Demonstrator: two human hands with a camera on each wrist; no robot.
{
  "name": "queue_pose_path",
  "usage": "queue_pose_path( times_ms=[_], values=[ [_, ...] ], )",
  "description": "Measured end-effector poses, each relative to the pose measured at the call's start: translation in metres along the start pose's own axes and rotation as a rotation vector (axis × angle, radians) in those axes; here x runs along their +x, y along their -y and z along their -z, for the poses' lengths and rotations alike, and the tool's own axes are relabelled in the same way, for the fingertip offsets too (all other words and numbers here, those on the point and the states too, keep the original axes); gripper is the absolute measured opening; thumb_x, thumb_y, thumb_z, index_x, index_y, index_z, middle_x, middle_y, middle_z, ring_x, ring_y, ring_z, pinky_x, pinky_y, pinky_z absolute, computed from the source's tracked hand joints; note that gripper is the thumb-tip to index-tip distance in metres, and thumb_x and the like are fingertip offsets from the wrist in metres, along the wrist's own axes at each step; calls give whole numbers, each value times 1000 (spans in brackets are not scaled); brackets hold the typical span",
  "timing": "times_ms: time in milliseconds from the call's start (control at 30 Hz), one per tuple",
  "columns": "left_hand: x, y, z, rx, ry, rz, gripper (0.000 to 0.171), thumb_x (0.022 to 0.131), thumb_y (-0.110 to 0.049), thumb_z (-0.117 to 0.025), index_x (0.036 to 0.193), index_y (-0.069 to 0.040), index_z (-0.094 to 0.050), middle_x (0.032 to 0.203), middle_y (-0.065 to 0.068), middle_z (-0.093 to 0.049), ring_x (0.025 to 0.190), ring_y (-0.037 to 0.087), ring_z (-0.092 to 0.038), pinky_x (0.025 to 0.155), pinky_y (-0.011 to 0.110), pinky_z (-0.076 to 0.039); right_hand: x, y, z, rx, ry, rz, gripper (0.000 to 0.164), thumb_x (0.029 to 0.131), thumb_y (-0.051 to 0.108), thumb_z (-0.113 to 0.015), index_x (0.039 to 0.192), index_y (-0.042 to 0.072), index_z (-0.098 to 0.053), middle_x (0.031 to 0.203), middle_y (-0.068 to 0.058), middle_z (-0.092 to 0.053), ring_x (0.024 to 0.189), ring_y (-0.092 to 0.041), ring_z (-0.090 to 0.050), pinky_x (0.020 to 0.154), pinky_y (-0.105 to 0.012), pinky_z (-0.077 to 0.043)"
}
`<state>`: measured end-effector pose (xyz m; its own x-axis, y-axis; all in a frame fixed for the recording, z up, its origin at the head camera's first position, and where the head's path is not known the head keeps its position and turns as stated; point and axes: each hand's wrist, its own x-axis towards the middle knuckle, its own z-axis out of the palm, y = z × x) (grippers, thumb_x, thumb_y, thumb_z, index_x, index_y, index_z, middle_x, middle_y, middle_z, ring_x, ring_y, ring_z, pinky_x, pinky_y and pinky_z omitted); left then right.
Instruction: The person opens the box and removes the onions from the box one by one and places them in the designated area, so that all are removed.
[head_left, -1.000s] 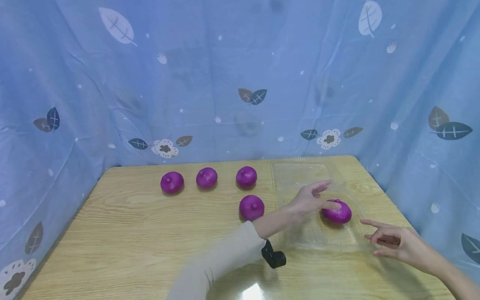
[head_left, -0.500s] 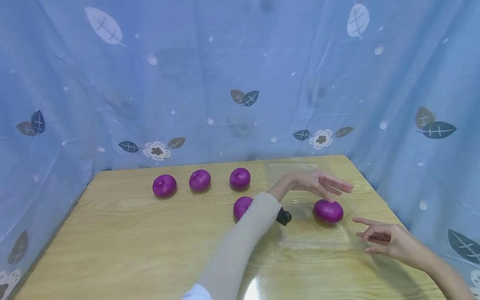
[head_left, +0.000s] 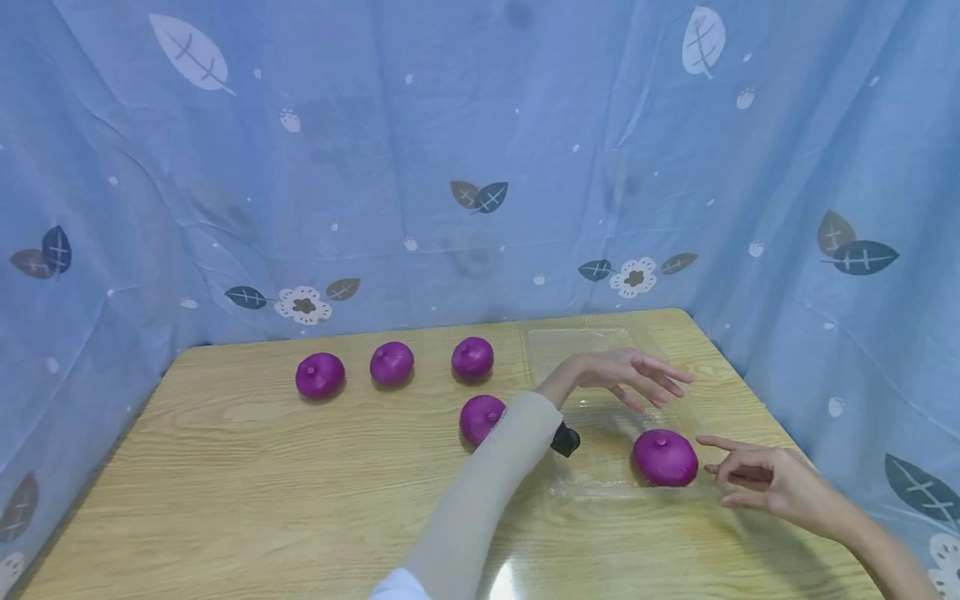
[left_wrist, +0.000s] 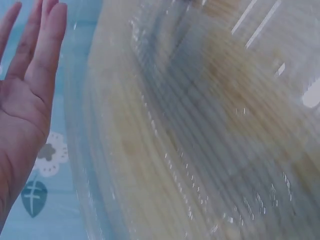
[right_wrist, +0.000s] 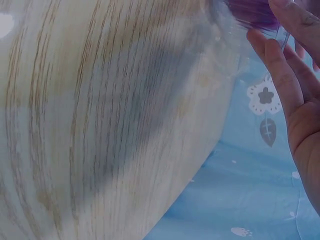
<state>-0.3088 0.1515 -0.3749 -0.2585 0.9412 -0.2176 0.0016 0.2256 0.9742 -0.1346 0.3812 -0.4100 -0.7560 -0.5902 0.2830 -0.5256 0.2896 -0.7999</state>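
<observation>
A purple onion [head_left: 665,458] lies in the near half of a clear plastic clamshell box [head_left: 570,492]. Over the middle of the box hovers my left hand [head_left: 630,375], fingers extended and apart from the onion; the left wrist view also shows its palm with nothing held. My right hand [head_left: 772,483] stays beside the box's right edge, index finger stretched toward the onion and the other fingers loosely bent. In the right wrist view, its fingertips overlap the clear plastic edge, close to the onion [right_wrist: 252,14].
Several more purple onions are on the wooden table: one far left [head_left: 320,376], others along the back, and one [head_left: 480,417] partly behind the left sleeve [head_left: 487,492]. A blue patterned curtain [head_left: 420,167] hangs around the back and sides.
My left hand has let go of the onion and lifted away from it. The onion has rolled toward the near side of the box. The right hand keeps its pose; the head view has shifted slightly.
</observation>
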Motion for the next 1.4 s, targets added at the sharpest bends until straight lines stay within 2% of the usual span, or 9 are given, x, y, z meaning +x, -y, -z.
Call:
queue_pose_path(
  times_ms=[133, 333, 467, 633, 800, 967, 1100, 1267, 1400],
  values=[
    [-4, -2, 1, 74, 22, 23, 54, 91, -4, -61, 142, -18, -48, 134, -9, -55, 124, 9, -50, 97, 31, -48, 0, 0, 1, 10, 2, 8, 23, 74, -14, -72, 92, -1, -64, 141, 17, -47, 109, -6, -61, 84, -18, -51],
    [0, 2, -4, 181, 197, 31, 71, 83, 12, -64, 146, -6, -38, 154, 3, -33, 141, 13, -25, 110, 24, -30, 0, -1, 1, 23, 9, 1, 22, 75, -12, -72, 92, -1, -65, 140, 18, -48, 108, -6, -61, 83, -19, -52],
    [4, 2, -9, 212, 230, 113, 77, 79, 15, -65, 147, -10, -38, 155, -3, -29, 143, 15, -19, 95, 20, -42, 1, -1, 0, 20, 10, 7, 22, 75, -13, -72, 92, 0, -65, 141, 17, -47, 109, -6, -61, 84, -19, -52],
    [11, 4, -20, 208, 227, 256, 83, 75, 21, -65, 146, -17, -42, 151, -10, -30, 135, 8, -29, 74, 22, -49, 0, -1, -1, -13, 3, 21, 25, 73, -14, -72, 93, 0, -65, 140, 19, -46, 108, -4, -61, 83, -19, -52],
    [16, 9, -32, 186, 166, 297, 80, 72, 23, -67, 140, -14, -48, 137, -4, -43, 109, 4, -45, 79, 24, -54, -1, -1, -1, -44, -6, 31, 27, 73, -15, -72, 94, 2, -66, 140, 17, -48, 106, -4, -62, 81, -18, -53],
    [10, 2, -34, 185, 92, 365, 73, 76, 16, -70, 136, -20, -52, 139, -6, -41, 108, 7, -49, 76, 29, -57, 1, -1, -2, -39, 2, 36, 26, 74, -14, -72, 94, 2, -66, 141, 14, -48, 107, -5, -62, 82, -19, -53],
    [-4, -9, -25, 249, 36, 308, 68, 76, 6, -75, 134, -23, -55, 135, -7, -44, 107, 6, -49, 75, 30, -57, 3, -2, -3, -9, 6, 30, 26, 73, -15, -72, 93, 0, -65, 141, 16, -47, 108, -5, -61, 83, -18, -52],
    [-28, -19, -10, 252, -44, 106, 65, 75, 4, -75, 133, -16, -53, 118, -4, -48, 100, 10, -53, 77, 28, -56, 4, -3, -2, 22, 9, 29, 26, 73, -17, -71, 92, 0, -64, 142, 15, -47, 109, -6, -61, 84, -19, -52],
    [-46, -20, -8, 375, -70, -46, 63, 77, -5, -76, 134, -15, -52, 122, -6, -48, 106, 7, -50, 82, 20, -52, 2, -4, -1, 48, 25, 46, 29, 72, -20, -69, 93, -2, -64, 142, 14, -47, 110, -7, -61, 83, -20, -52]
  ],
)
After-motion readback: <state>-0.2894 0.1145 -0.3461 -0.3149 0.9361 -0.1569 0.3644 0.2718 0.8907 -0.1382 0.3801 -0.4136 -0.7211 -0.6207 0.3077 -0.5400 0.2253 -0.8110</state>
